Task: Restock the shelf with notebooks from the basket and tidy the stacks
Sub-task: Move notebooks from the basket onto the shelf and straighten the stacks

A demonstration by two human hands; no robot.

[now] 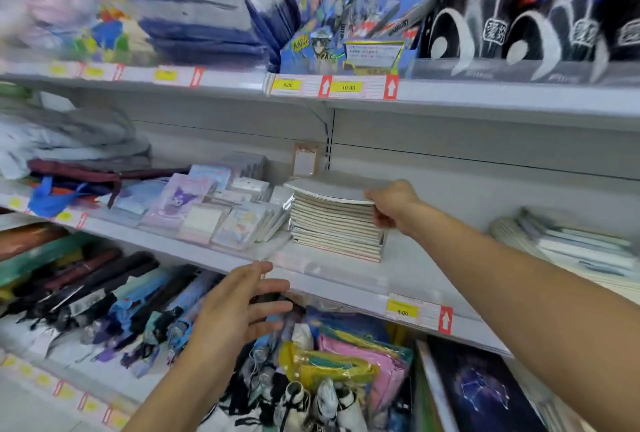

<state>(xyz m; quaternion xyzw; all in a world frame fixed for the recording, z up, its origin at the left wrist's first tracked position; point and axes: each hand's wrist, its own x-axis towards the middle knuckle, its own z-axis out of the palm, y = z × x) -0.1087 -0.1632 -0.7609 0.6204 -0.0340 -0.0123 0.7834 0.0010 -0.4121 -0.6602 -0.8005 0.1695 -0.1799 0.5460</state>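
Grey-covered notebook (332,189) lies atop cream notebook stack (336,227) on shelf (346,279).

Matt paper notebooks (334,220) on smooth painted-metal shelf (346,279); glossy plastic-wrapped notepads (221,217).

Top-left shelf goods (114,16) are motion-blurred — kinds indeterminate. Right hand's (393,204) fingertips are hidden behind the notebook stack (337,227). Right-side paper stacks (571,248) are blurred and cut by the edge. Yellow price tags (93,72) at left are illegible — basket not visible.

Grey-covered top notebook (332,189) — cream-edged stack (334,229) — white shelf (346,279).
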